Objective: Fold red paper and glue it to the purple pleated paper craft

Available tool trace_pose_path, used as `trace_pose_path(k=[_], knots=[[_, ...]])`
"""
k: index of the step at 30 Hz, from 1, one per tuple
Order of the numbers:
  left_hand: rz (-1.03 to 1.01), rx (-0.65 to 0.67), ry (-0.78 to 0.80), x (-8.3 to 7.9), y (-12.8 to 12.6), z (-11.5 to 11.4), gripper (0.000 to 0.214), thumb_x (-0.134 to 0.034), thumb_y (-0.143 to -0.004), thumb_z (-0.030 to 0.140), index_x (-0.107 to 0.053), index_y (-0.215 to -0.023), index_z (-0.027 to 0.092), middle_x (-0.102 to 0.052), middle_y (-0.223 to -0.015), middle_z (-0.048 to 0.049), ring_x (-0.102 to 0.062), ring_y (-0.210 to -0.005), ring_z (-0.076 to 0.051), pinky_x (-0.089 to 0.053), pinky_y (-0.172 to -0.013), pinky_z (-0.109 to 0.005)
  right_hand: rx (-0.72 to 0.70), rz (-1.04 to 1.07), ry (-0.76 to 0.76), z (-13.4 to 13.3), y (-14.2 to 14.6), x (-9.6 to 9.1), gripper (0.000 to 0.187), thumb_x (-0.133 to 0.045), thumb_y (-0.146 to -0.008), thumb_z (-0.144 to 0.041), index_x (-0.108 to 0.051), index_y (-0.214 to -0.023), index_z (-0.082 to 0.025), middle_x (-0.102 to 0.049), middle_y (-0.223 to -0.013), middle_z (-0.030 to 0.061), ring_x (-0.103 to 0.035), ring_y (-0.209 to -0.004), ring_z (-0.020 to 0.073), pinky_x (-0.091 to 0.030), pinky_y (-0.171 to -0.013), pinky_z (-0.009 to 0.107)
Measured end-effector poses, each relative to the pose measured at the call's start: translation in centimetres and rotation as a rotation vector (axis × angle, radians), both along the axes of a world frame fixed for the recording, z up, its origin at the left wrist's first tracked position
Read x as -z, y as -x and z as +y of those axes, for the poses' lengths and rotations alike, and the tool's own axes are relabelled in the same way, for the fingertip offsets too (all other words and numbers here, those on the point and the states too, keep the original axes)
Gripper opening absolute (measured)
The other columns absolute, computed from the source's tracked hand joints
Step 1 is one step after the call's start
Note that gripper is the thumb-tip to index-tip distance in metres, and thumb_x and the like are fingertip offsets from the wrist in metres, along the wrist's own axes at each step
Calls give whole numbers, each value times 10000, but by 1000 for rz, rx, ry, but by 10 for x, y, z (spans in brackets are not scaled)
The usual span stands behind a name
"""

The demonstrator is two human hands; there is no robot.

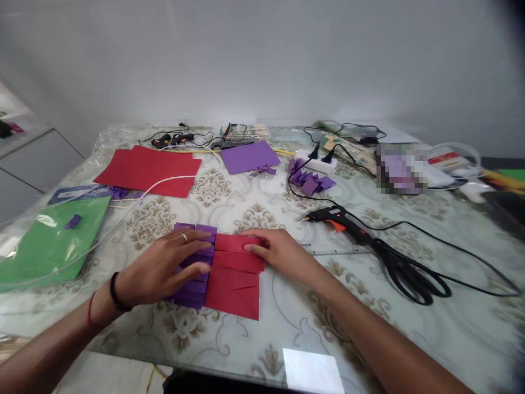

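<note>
My left hand lies flat, fingers stretched out, on a block of purple folded paper pieces laid in rows. Against the right side of that block is red paper on the patterned table. Across its upper part lie red paper strips, with slits or folded edges showing below them. My right hand pinches the right end of the top strip between thumb and fingers. The purple pieces under my left palm are partly hidden.
To the right lies a glue gun with a black cord, near scissors. Green sheets and red sheets are at left. A purple sheet, folded purple pieces and a power strip lie further back.
</note>
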State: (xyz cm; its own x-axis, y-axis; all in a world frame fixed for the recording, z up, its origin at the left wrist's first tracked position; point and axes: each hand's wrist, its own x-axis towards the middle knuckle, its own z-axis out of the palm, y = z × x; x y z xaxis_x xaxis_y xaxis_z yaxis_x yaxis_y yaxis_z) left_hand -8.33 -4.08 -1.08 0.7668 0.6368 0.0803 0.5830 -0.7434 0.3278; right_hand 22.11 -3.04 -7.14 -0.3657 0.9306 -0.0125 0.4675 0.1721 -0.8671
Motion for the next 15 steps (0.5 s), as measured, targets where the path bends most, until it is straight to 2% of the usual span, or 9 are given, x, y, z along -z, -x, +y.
trace_pose_path(k=[1,3,7,10,12,15], knots=[[-12,-44,-30,-2,-6,3,358,-520,-1100,430,-643,-1373,232,-627,-1517,-110,-617,-1379,-261,-474,-1196,-471,18,-36,-36,-1,3,0,245,-700,-938,-236,-796,-1163,-236,-799,-1144,79,-718,-983,249,-538,-966,423],[-26,13,-96,0,-20,10,314,-650,-1033,408,-681,-1275,211,-596,-1538,-139,-594,-1398,-307,-475,-1191,-512,40,-99,-91,-4,7,-1,261,-727,-919,-199,-796,-1170,-221,-781,-1133,97,-707,-1022,268,-518,-1008,451],[73,121,-58,18,-46,25,299,-817,-900,322,-691,-1141,198,-646,-1463,-161,-598,-1388,-333,-467,-1191,-535,62,-186,-148,-10,11,-3,325,-736,-902,-153,-771,-1220,-214,-722,-1160,112,-699,-1066,283,-537,-991,460],[116,134,-18,26,-55,33,275,-823,-855,231,-672,-1083,197,-704,-1356,-133,-661,-1278,-311,-513,-1132,-503,59,-217,-171,-17,8,-7,350,-732,-926,-170,-740,-1273,-223,-706,-1237,115,-697,-1114,275,-548,-1013,464],[115,133,-10,26,-56,36,260,-797,-840,172,-663,-1062,193,-727,-1291,-114,-681,-1214,-301,-547,-1072,-480,20,-220,-157,-21,2,-12,363,-758,-930,-201,-726,-1291,-229,-715,-1274,109,-706,-1120,260,-569,-1008,447],[103,122,-17,23,-55,37,235,-726,-830,81,-659,-1032,181,-730,-1251,-110,-675,-1197,-299,-558,-1045,-475,-53,-180,-104,-25,-9,-18,489,-832,-881,-226,-697,-1349,-257,-703,-1377,100,-722,-1132,244,-601,-988,420]])
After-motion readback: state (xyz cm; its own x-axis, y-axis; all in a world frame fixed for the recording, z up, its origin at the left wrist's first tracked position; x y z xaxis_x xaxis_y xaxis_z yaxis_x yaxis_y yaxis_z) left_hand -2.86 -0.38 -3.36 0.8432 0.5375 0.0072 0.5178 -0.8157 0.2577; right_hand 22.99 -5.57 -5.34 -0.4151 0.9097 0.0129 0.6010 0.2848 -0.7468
